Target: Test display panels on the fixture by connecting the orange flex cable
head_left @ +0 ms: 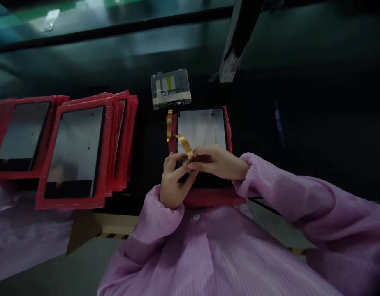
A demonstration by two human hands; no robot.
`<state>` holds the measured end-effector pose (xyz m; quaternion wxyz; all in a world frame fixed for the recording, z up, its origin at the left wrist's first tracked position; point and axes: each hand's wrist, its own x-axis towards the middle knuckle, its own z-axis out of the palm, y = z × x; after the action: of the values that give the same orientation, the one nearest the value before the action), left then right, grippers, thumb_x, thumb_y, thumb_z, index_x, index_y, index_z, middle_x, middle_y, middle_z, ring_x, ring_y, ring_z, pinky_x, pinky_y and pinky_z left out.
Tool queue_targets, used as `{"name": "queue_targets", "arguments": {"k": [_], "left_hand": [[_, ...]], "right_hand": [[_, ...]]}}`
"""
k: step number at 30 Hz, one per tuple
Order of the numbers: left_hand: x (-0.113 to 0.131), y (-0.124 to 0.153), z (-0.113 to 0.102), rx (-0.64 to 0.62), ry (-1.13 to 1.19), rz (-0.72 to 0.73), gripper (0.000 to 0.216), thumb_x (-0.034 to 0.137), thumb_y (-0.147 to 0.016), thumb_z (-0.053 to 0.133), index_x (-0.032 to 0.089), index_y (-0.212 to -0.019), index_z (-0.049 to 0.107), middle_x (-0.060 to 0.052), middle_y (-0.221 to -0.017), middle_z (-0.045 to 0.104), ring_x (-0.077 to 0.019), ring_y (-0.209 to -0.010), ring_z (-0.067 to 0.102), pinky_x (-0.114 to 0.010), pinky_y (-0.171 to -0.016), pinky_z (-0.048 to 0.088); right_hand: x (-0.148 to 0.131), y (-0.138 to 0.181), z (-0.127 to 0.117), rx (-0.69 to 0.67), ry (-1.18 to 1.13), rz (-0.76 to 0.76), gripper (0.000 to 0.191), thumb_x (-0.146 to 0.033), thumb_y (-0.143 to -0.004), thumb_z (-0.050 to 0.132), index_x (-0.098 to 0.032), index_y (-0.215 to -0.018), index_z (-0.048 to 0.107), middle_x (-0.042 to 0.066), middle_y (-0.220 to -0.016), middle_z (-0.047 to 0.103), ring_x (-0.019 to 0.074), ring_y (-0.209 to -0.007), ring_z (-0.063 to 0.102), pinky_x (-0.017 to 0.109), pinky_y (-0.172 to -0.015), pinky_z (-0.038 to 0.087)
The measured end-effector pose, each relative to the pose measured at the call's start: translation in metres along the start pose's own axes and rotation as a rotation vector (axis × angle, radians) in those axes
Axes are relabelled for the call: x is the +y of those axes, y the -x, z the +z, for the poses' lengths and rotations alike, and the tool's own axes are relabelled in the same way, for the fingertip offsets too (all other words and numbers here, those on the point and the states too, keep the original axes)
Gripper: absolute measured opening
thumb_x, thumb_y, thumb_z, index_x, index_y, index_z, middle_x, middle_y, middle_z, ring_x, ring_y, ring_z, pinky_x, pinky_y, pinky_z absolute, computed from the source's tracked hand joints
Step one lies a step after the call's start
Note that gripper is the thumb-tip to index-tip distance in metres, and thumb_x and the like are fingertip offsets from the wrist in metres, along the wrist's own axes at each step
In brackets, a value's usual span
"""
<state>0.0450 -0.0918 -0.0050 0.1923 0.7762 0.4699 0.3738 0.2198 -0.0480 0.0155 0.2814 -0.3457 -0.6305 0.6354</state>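
A gold flat flex cable [184, 144] runs down from a flat grey device [171, 88] with yellow tape on it. My right hand [213, 161] pinches the cable's lower end. Close against it, my left hand [174, 179] is closed too, thumb and fingertips meeting at the same cable end. Under both hands lies a display panel [202, 127] with a silvery face and a black lower strip, on red bubble wrap [228, 131]. What the fingertips press together is partly hidden.
Left on the dark bench are stacked display panels [77, 144] on red bubble-wrap sheets [108, 123], and another panel [23, 131]. A blue pen [279, 123] lies at the right. A post [236, 45] stands behind. A co-worker's sleeve [29, 234] shows at lower left.
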Motion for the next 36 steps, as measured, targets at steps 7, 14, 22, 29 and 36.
{"name": "queue_targets", "arguments": {"k": [7, 14, 22, 29, 36], "left_hand": [[-0.007, 0.029, -0.006, -0.062, -0.089, -0.121, 0.024, 0.025, -0.083, 0.065, 0.020, -0.106, 0.061, -0.009, -0.114, 0.058, -0.0235, -0.109, 0.053, -0.048, -0.099, 0.044], [-0.017, 0.045, 0.000, -0.022, -0.223, 0.089, 0.027, 0.015, -0.076, 0.069, 0.021, -0.102, 0.067, -0.010, -0.108, 0.064, -0.0236, -0.100, 0.056, -0.043, -0.090, 0.049], [-0.021, 0.043, 0.001, 0.007, -0.244, 0.166, 0.029, 0.014, -0.073, 0.071, 0.024, -0.100, 0.067, -0.005, -0.100, 0.068, -0.0211, -0.092, 0.058, -0.039, -0.080, 0.052], [-0.021, 0.042, 0.000, -0.035, -0.193, 0.103, 0.024, 0.017, -0.074, 0.071, 0.024, -0.096, 0.067, -0.004, -0.099, 0.069, -0.0209, -0.092, 0.059, -0.039, -0.081, 0.051], [-0.025, 0.045, 0.004, 0.105, -0.218, 0.190, 0.018, 0.018, -0.069, 0.075, 0.022, -0.081, 0.062, 0.000, -0.081, 0.070, -0.0180, -0.074, 0.064, -0.034, -0.070, 0.054]], "right_hand": [[0.022, -0.008, -0.004, 0.117, -0.113, 0.088, 0.010, -0.025, -0.082, 0.063, -0.015, -0.082, 0.061, -0.003, -0.068, 0.059, 0.0081, -0.056, 0.054, 0.021, -0.053, 0.047], [0.021, -0.001, -0.003, 0.130, 0.028, 0.102, 0.008, -0.022, -0.082, 0.061, -0.016, -0.089, 0.063, 0.001, -0.081, 0.066, 0.0134, -0.073, 0.065, 0.027, -0.069, 0.055], [0.020, 0.004, 0.005, 0.123, 0.201, 0.061, 0.011, -0.016, -0.084, 0.060, -0.018, -0.094, 0.062, 0.001, -0.088, 0.069, 0.0144, -0.080, 0.067, 0.027, -0.072, 0.054], [0.018, 0.006, 0.006, 0.083, 0.433, 0.001, 0.010, -0.011, -0.083, 0.061, -0.015, -0.092, 0.065, 0.000, -0.081, 0.068, 0.0117, -0.070, 0.062, 0.022, -0.062, 0.045], [0.018, 0.007, 0.009, 0.040, 0.493, -0.023, 0.008, -0.012, -0.084, 0.062, -0.012, -0.090, 0.067, 0.001, -0.078, 0.067, 0.0104, -0.067, 0.059, 0.021, -0.060, 0.042]]}}
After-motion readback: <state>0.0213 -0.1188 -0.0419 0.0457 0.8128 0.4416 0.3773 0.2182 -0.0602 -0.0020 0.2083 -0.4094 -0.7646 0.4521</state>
